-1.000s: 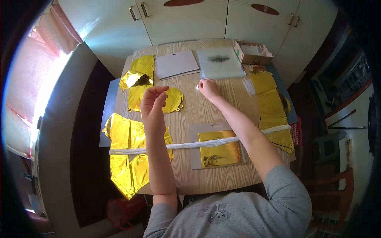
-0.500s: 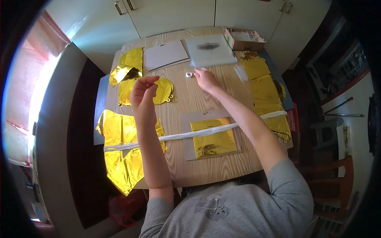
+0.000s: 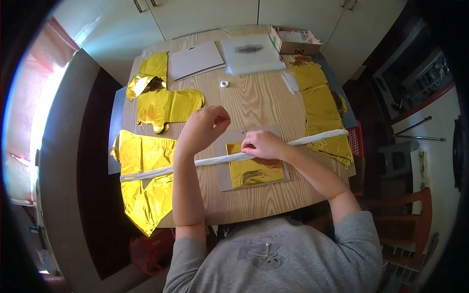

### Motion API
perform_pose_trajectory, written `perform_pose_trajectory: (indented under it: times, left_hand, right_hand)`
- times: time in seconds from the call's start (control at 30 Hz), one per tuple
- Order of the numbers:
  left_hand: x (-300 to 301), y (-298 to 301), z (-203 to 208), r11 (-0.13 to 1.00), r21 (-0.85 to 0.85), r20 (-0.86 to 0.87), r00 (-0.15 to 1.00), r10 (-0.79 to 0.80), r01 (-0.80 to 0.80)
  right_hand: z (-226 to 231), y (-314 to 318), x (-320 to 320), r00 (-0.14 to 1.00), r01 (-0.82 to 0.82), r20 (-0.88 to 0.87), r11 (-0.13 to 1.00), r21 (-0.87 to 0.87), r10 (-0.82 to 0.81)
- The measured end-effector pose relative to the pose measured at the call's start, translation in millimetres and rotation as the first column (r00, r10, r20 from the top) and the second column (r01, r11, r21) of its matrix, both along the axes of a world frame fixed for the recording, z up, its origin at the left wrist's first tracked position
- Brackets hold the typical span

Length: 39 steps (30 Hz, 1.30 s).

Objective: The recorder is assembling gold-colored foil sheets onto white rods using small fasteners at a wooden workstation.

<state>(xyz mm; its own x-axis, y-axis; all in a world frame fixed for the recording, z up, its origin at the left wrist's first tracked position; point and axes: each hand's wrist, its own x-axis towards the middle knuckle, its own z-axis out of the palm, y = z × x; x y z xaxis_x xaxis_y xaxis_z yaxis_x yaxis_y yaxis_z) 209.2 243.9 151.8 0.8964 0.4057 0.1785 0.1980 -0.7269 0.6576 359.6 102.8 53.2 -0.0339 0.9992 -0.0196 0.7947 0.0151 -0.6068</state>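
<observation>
My left hand is raised over the middle of the table, left of the gold packet. Its fingers are curled together, and whatever is in them is too small or hidden to make out. My right hand is above the flat folded gold foil balloon, which lies on a clear-edged backing card. The right fingertips are pinched beside a long white bundle of strands that crosses the table; a grip on it cannot be confirmed. A small white tape roll sits beyond both hands.
Gold foil balloons lie at left, far left and right. White cards, a stack of clear plastic sleeves, thin white strips and an open cardboard box are along the far side.
My right hand has left the tape roll and come back toward me, over the gold packet. My left hand has moved right and nearer, fingers still curled. The view has shifted slightly.
</observation>
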Motion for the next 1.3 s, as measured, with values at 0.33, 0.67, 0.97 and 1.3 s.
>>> perform_pose_trajectory:
  times: [0.33, 0.67, 0.97, 1.3]
  left_hand:
    - [1.8, -0.4, -7.3, 0.997, 0.052, -0.102, 0.994, -0.049, 0.055]
    - [2.9, -2.1, -18.3, 0.979, -0.027, -0.283, 0.938, -0.202, 0.203]
    - [15.2, -11.8, -16.8, 0.966, -0.054, -0.286, 0.923, -0.258, 0.253]
    - [15.5, -29.4, 9.7, 0.851, -0.45, 0.526, 0.85, 0.008, 0.27]
  right_hand:
    - [-9.5, 2.2, -3.9, 0.998, 0.034, -0.056, 0.999, 0.015, -0.033]
    - [-1.0, -2.0, 0.1, 0.985, 0.067, -0.165, 0.996, 0.057, -0.057]
    - [39.5, -4.8, 9.5, 0.769, 0.118, -0.633, 0.993, 0.013, -0.083]
    - [95.9, 6.9, 5.2, 0.252, 0.001, -0.919, 0.95, 0.313, 0.302]
